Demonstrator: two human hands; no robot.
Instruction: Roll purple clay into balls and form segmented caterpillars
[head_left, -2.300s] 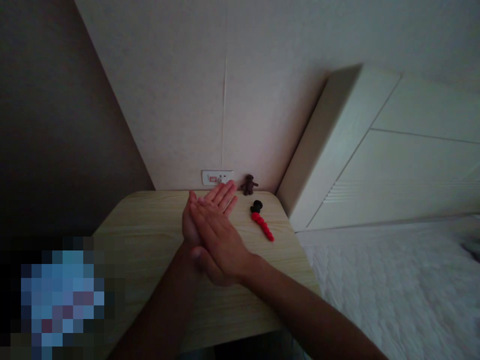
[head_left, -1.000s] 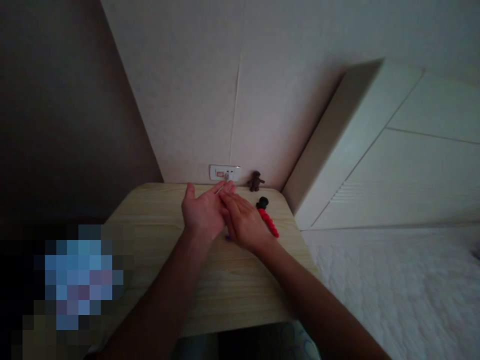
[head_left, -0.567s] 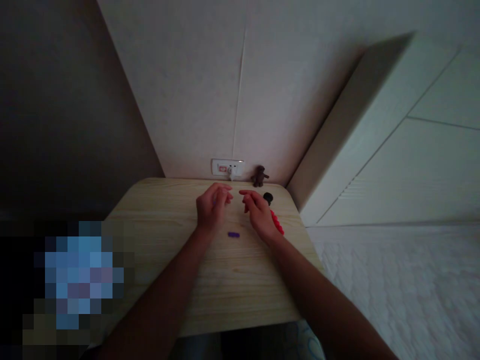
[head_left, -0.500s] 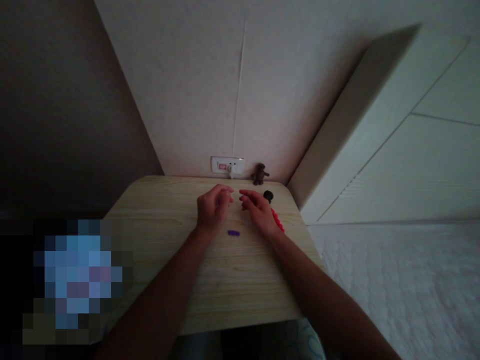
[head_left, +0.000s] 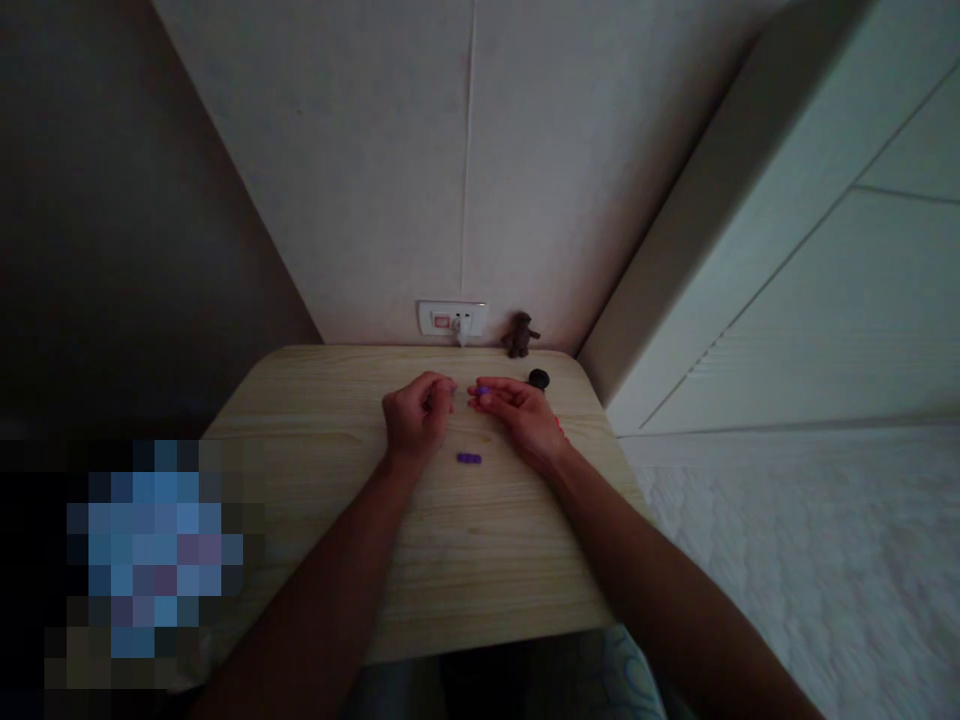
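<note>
My left hand hovers above the wooden table with its fingers curled in a pinch. What lies between those fingertips is too small to make out. Facing it across a narrow gap, my right hand pinches a small purple piece between thumb and forefinger. A short purple bumpy bar lies on the table just below and between the hands. Behind my right wrist shows part of a red bumpy object, mostly covered. A black round object sits just beyond the right hand's knuckles.
A small dark brown bear figure stands at the table's back edge by the wall. Left of it, a plug sits in a wall socket. A pale cabinet rises at the right, beside a white quilted surface.
The two hands have moved slightly apart, and a purple piece now shows in my right fingertips. My view has shifted a little; the purple bar stays on the table.
</note>
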